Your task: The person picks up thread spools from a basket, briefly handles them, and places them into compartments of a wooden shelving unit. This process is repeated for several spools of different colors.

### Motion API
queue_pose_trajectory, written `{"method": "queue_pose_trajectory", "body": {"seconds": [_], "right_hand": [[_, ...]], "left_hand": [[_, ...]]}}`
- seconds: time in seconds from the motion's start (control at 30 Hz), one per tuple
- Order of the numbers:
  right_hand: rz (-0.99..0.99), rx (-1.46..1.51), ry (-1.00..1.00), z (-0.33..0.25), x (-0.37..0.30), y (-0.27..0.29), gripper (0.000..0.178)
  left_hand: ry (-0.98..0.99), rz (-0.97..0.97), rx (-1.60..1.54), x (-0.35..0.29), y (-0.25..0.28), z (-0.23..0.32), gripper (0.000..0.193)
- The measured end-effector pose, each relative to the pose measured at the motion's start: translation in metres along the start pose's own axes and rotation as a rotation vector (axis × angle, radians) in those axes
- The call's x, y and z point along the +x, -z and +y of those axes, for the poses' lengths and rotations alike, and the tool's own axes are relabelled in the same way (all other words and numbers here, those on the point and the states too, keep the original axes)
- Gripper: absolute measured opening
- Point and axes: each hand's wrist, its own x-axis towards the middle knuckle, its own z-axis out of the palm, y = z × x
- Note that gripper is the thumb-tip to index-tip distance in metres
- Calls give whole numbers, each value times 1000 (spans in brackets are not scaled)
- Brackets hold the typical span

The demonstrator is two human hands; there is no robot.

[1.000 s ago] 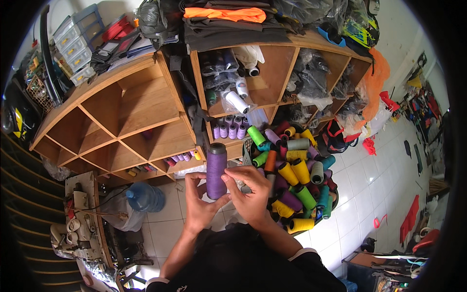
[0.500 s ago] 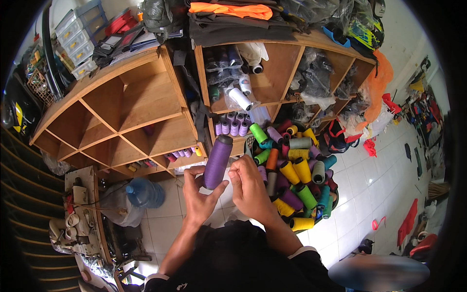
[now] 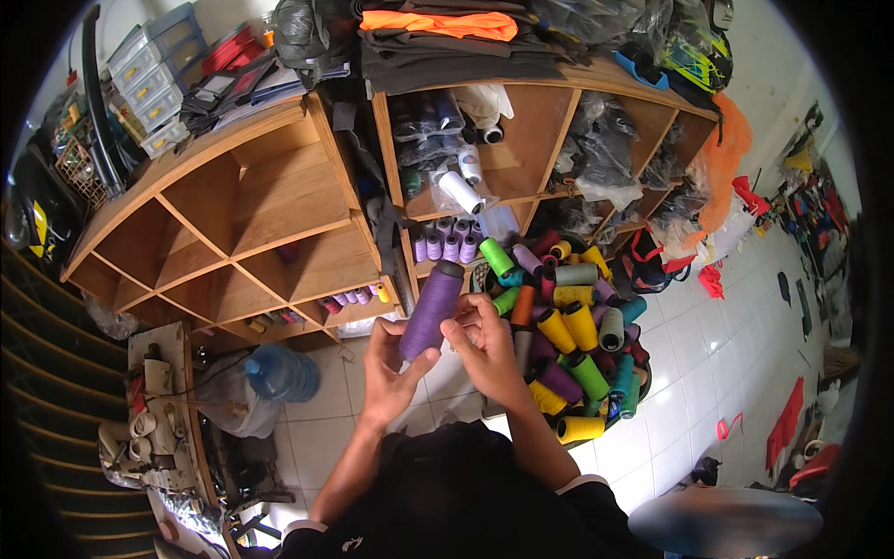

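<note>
Now shifted slightly right, a purple, tapered thread spool (image 3: 432, 314) sits held in the left hand's (image 3: 389, 384) fingers; the right hand (image 3: 492, 359), fingers loosely curled, is at the spool's right edge, contact unclear.

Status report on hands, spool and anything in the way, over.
Left hand holding purple spool. Right hand beside it, contact unclear. Spool tilted, top leaning right. Nothing visibly blocking either hand.

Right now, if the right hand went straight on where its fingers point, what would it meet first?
Most likely the purple thread cone, held in the left hand. The right hand points toward its side and looks very close; whether they touch, I cannot tell.
</note>
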Motion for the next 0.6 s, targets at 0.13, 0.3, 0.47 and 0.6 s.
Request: {"method": "queue_pose_trajectory", "body": {"seconds": [0.13,0.3,0.47,0.6], "right_hand": [[-56,269,-102,0,2,5,27],[-91,262,-81,5,-1,5,23],[19,235,-29,-6,-5,-2,20],[76,-185,249,-35,-7,-7,24]], "left_hand": [[105,-123,-65,1,6,10,43],[231,-210,-208,-2,11,23,44],[274,-167,-530,-4,13,24,58],[168,-120,-448,-5,11,31,53]]}}
